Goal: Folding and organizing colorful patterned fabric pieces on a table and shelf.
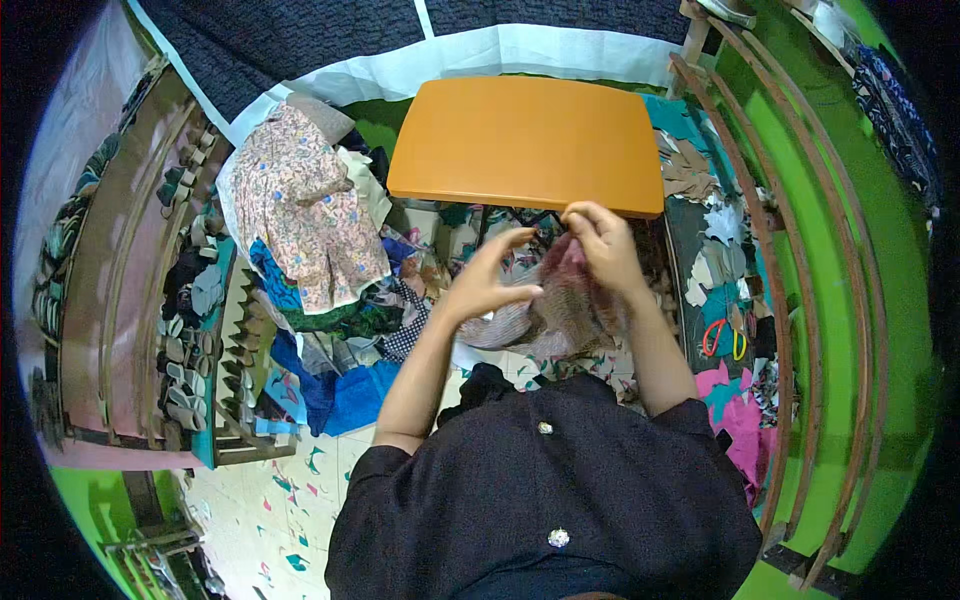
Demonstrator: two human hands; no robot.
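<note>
My right hand [605, 250] is closed at the near edge of a small orange table [525, 140], its fingers pinching the top of a thin brownish-maroon cloth [565, 310]. The cloth hangs in loose folds below that hand. To its left is my left hand [487, 285], thumb and fingers spread in a curve with nothing between them. Pale striped fabric [497, 328] lies in folds under the left hand, and I cannot tell whether it belongs to the same cloth.
A floral garment [305, 205] tops a heap of fabrics on the left, beside racks of shoes [185, 395]. Red-handled scissors [712, 338] and a yellow handle [739, 346] lie right, near pink fabric [740, 425]. Wooden rails [800, 270] line the right wall. Scraps litter the tiled floor [330, 490].
</note>
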